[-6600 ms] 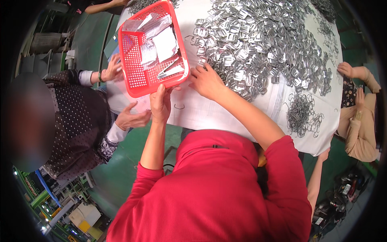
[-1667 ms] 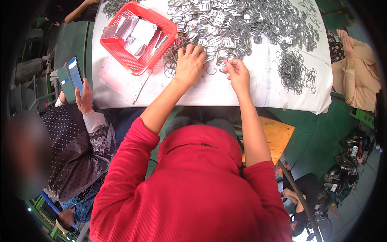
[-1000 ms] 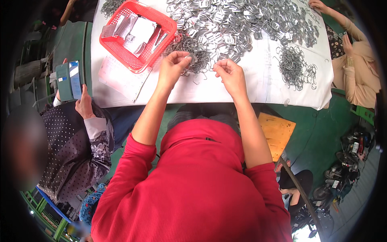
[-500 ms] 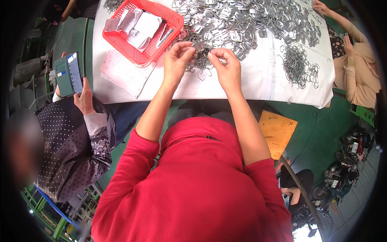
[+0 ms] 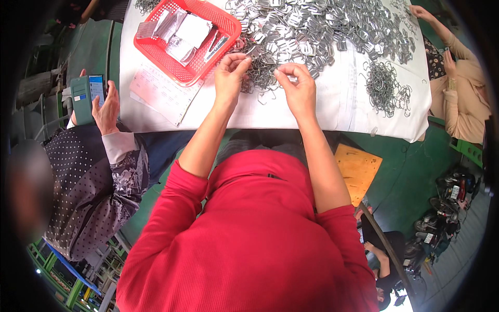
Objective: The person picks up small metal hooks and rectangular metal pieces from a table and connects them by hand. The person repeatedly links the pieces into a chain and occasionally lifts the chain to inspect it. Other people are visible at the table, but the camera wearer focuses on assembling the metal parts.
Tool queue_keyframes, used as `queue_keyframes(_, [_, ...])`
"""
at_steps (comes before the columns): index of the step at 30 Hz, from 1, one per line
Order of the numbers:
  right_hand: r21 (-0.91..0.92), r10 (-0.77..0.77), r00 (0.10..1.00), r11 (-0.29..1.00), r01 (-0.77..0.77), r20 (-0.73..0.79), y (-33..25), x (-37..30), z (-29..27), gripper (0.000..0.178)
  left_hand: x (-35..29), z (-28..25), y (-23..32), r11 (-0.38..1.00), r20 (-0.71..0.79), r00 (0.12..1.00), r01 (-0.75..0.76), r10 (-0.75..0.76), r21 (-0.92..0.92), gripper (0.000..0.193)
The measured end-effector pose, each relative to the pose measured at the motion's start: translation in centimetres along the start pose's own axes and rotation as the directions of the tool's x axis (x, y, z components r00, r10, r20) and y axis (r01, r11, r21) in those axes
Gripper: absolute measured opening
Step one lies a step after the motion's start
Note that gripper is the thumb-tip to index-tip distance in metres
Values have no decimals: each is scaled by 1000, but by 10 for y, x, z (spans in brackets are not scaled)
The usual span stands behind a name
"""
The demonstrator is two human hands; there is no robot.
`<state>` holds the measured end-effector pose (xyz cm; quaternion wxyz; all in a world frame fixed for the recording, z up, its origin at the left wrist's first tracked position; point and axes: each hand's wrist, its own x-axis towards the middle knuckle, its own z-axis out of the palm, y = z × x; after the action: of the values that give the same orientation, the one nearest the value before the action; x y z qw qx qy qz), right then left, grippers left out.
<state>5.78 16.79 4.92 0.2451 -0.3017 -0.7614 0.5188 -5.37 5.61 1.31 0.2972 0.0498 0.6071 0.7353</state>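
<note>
I am seeing a tangle of small wire clips (image 5: 260,78) lying on the white table (image 5: 332,112), at the near edge of a large heap of flat metal buckles (image 5: 317,31) that is spreading across the far half of the table. The left hand (image 5: 230,73) is resting on the left side of the tangle with its fingers curled and the fingertips pinching together at the wire; I cannot tell exactly which piece it is gripping. The right hand (image 5: 296,88) is sitting just right of the tangle, its thumb and forefinger closing on a small metal piece, the other fingers loosely bent. The two hands are lying near each other, with the tangle between them.

Just left of the left hand, a red plastic basket (image 5: 156,49) is holding clear packets and papers. A printed paper sheet (image 5: 163,96) is lying on the table near the basket's near corner. A second pile of wire hooks (image 5: 384,88) is sitting well apart to the right.

At the left, a seated person in a dotted sleeve is holding a phone (image 5: 88,96). At the far right, another person in a beige top (image 5: 468,99) is reaching onto the table.
</note>
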Motion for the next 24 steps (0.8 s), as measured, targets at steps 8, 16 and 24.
queue_keyframes(8, [37, -8, 1000, 999, 8, 6, -1, 2, -5, 9, -16, 8, 9, 982, 82, 996, -37, 22, 187, 15])
queue_keyframes(16, [52, -97, 994, 994, 100, -52, 5, -1, -7, 8, -33, 21, 11, 871, 193, 970, -222, 150, 438, 14])
queue_keyframes(24, [316, -18, 1000, 949, 15, 7, 31, -6, -26, 6, -4, 18, 9, 355, 331, 787, -553, 521, 754, 16])
